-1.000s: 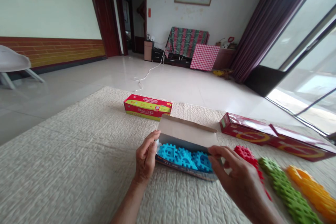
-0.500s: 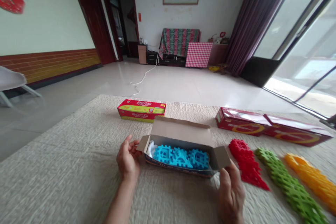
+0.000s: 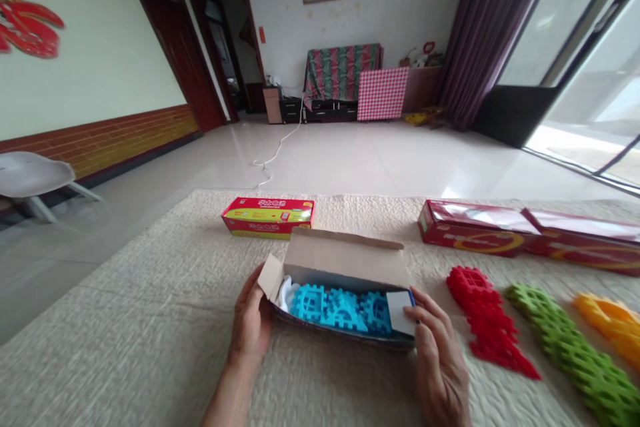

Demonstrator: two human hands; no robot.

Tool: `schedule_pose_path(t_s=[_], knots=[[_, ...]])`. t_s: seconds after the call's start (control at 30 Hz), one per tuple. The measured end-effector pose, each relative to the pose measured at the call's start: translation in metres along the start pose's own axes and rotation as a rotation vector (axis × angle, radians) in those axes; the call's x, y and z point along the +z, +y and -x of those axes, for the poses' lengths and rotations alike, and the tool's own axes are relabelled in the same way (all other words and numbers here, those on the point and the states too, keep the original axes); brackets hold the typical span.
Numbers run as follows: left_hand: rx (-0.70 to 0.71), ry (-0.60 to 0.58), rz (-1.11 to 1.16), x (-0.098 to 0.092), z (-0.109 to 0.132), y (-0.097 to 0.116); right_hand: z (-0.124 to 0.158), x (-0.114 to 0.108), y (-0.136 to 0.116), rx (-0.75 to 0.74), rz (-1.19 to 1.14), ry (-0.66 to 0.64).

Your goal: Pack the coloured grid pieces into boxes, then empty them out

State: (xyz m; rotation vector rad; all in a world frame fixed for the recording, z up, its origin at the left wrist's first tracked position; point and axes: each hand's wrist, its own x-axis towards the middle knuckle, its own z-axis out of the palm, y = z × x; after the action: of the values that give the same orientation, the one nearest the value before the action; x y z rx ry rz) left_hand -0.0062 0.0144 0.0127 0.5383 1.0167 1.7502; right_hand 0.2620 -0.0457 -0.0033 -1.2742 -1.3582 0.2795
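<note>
An open cardboard box (image 3: 345,257) lies on the beige quilted mat (image 3: 125,320) in front of me, its lid flap standing up at the back. Several blue interlocking plastic pieces (image 3: 337,305) fill it. My left hand (image 3: 251,325) grips the box's left end beside its folded-out side flap. My right hand (image 3: 440,363) holds the right end, with the fingers pressing the right side flap (image 3: 401,313) inward over the blue pieces.
A closed red-and-yellow box (image 3: 269,217) lies behind the open one. A long red box (image 3: 525,235) lies at the right. Rows of red pieces (image 3: 487,330), green pieces (image 3: 570,350) and orange pieces (image 3: 613,323) lie on the mat at the right. A white chair (image 3: 30,180) stands far left.
The right side flap, spread outward half a second ago, is now folded inward over the blue pieces under my right fingers. My left hand has shifted closer against the box's left end.
</note>
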Motion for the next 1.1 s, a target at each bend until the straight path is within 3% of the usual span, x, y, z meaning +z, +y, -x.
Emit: schedule_pose_path(t_s=[0.13,0.23,0.37,0.57,0.73,0.93,1.1], knots=[[-0.008,-0.074,-0.116,-0.001,0.006,-0.004,-0.002,-0.002,-0.001,0.076,-0.087,-0.059],[-0.008,-0.128,-0.223,-0.003,0.009,-0.006,-0.003,0.000,-0.005,0.222,-0.257,-0.095],[-0.017,-0.160,-0.257,-0.004,0.012,-0.007,-0.005,0.003,-0.002,0.444,-0.514,-0.062],[0.010,-0.154,-0.261,-0.002,0.013,-0.010,-0.013,-0.003,0.005,0.654,-0.726,-0.070],[-0.002,-0.152,-0.280,-0.001,0.011,-0.011,-0.015,-0.010,-0.001,0.600,-0.732,-0.115],[-0.036,-0.136,-0.252,0.002,0.013,-0.010,-0.020,-0.019,0.002,0.414,-0.735,-0.301],[-0.006,-0.158,-0.226,-0.001,0.013,-0.012,-0.017,-0.012,0.004,0.387,-0.652,-0.192]])
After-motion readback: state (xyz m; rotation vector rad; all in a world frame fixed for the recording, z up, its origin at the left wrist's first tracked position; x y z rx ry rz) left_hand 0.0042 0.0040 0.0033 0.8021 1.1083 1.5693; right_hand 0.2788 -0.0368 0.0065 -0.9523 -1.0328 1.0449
